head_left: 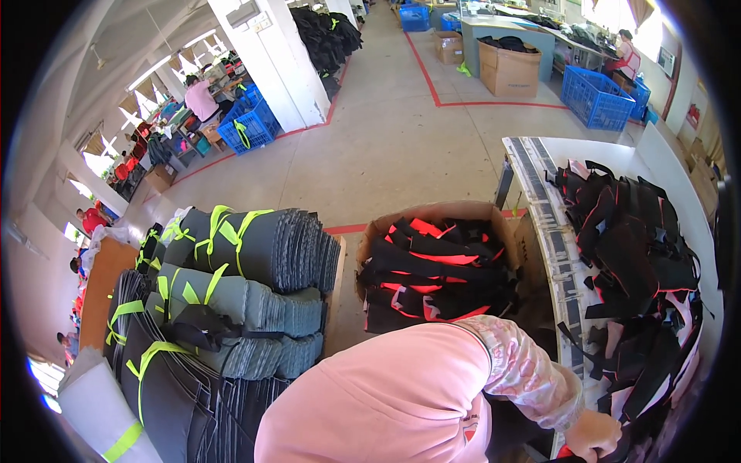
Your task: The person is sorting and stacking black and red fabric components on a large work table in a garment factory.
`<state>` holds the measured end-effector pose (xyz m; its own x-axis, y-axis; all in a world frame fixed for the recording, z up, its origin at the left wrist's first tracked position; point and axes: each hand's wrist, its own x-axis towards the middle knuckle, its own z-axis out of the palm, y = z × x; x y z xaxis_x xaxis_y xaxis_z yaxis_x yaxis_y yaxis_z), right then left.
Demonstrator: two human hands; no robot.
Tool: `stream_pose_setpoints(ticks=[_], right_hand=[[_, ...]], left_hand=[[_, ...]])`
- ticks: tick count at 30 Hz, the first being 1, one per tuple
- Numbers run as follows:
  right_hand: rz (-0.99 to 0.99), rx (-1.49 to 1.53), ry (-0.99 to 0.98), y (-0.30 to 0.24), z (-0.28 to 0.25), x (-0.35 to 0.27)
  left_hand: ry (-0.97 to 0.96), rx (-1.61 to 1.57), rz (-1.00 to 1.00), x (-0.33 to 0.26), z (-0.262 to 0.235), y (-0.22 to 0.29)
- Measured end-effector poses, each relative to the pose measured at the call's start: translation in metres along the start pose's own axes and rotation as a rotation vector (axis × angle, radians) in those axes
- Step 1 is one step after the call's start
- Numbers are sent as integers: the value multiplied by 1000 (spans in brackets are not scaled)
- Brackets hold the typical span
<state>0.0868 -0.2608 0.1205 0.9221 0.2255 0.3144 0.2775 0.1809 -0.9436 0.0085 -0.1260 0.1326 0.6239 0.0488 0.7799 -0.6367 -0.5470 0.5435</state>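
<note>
My left arm, in a pink short sleeve and a flowered oversleeve point(525, 370), reaches across to the right. My left hand point(596, 435) is at the lower right, by the near end of the white table. Its fingers are curled and closed, and what they grip is hidden. A scrap of red and black cloth point(567, 451) shows just beside the fingers. Beyond the hand, a heap of black fabric pieces point(633, 239) with red edging and pink patches covers the tabletop. My right hand is not in view.
A cardboard box point(440, 208) of black-and-red pieces stands left of the white table point(544, 201). Stacked dark panels point(255, 247), tied with neon-yellow strips, rise on the left. Blue crates point(598, 99), a white pillar point(282, 69) and people at work stations are farther off.
</note>
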Motion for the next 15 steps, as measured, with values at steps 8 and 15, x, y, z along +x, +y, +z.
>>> stream_pose_setpoints(ticks=[8, 15], right_hand=[[120, -387, -212, -13, -19, 17], [500, 243, 70, 3, 23, -33]], left_hand=[[416, 158, -15, 17, 49, -57], [76, -221, -388, 30, 24, -32]])
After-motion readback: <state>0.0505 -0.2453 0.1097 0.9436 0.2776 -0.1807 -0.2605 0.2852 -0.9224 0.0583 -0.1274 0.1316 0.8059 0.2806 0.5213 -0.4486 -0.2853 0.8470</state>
